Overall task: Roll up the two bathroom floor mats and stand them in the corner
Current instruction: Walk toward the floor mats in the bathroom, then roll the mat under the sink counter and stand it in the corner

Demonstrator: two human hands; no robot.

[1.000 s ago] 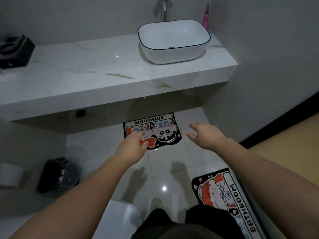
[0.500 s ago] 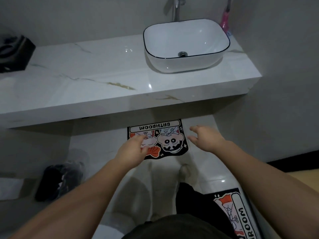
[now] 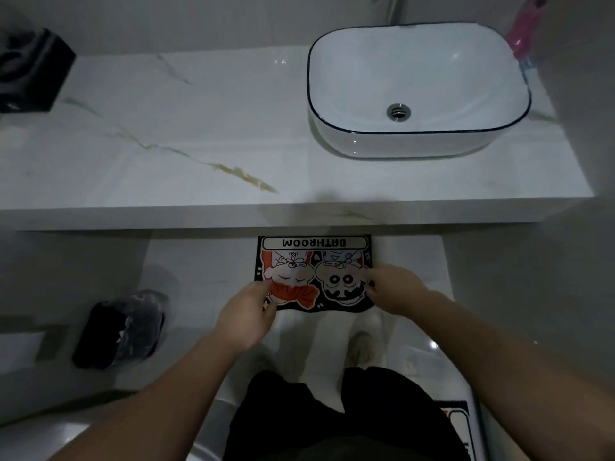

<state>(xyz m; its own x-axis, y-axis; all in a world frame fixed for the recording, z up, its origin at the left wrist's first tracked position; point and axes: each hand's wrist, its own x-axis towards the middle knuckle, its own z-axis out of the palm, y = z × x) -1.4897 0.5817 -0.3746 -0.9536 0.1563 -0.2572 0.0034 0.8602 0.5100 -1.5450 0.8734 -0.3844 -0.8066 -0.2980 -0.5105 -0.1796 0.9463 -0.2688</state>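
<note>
A black cartoon floor mat (image 3: 316, 257) printed "BATHROOM" lies flat on the white tiles, its far edge under the counter. My left hand (image 3: 246, 314) covers its near-left corner, fingers curled on the edge. My right hand (image 3: 396, 289) is closed on the near-right corner. Only a corner of the second mat (image 3: 457, 424) shows at the lower right, mostly hidden behind my dark trousers and right arm.
A marble counter (image 3: 199, 144) overhangs the mat, carrying a white basin (image 3: 416, 128), a pink bottle (image 3: 525, 31) and a black box (image 3: 30, 78). A black-bagged bin (image 3: 119, 331) stands on the floor at left. A white toilet rim (image 3: 66, 434) is at the bottom left.
I have bent lower and closer to the counter. Both hands dropped from above the mat onto its near corners and closed there.
</note>
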